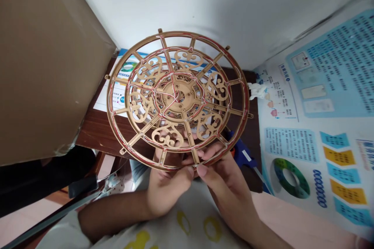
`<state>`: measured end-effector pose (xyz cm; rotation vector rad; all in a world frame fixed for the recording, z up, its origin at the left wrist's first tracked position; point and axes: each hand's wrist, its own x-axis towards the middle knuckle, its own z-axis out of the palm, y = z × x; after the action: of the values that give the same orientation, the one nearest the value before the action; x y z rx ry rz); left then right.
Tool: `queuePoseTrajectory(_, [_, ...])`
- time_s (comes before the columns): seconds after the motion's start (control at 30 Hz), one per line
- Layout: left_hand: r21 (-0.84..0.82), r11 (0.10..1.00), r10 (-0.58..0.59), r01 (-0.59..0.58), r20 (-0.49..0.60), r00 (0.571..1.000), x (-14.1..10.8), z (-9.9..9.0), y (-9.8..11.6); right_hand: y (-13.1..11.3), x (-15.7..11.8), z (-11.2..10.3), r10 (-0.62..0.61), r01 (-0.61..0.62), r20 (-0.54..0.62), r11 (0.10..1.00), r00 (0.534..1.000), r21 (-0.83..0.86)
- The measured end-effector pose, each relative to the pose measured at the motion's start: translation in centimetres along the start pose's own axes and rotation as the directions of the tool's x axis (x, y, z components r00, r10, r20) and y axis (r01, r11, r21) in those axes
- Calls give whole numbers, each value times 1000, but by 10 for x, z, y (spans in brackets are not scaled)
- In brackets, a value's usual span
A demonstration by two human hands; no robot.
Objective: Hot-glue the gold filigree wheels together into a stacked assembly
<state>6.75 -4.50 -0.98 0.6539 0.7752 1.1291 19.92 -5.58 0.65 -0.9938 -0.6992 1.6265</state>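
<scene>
Left hand [166, 188] and right hand [226, 186] are close together, both clamped on the near edge of a round wooden lattice wheel [178, 97] held up ahead of them. Heads up: all that weight on one edge could snap a thin spoke [189, 140] or pull the red strands [247, 105] loose.

from here i see the cardboard [49, 58] left of the wooden wheel [177, 97], a poster [318, 163] right of it, the wall [204, 7] beyond it.
</scene>
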Motion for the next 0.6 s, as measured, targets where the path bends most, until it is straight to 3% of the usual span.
queuePoseTrajectory(0.33, [84,996,5,0,-63,998,6,10,4,11,-1,-2,-52,50,-26,997,998,-67])
queuePoseTrajectory(0.6, [-10,1000,-15,14,-93,996,5,8,-1,12,-5,-6,7,-8,-7,996,1000,-93])
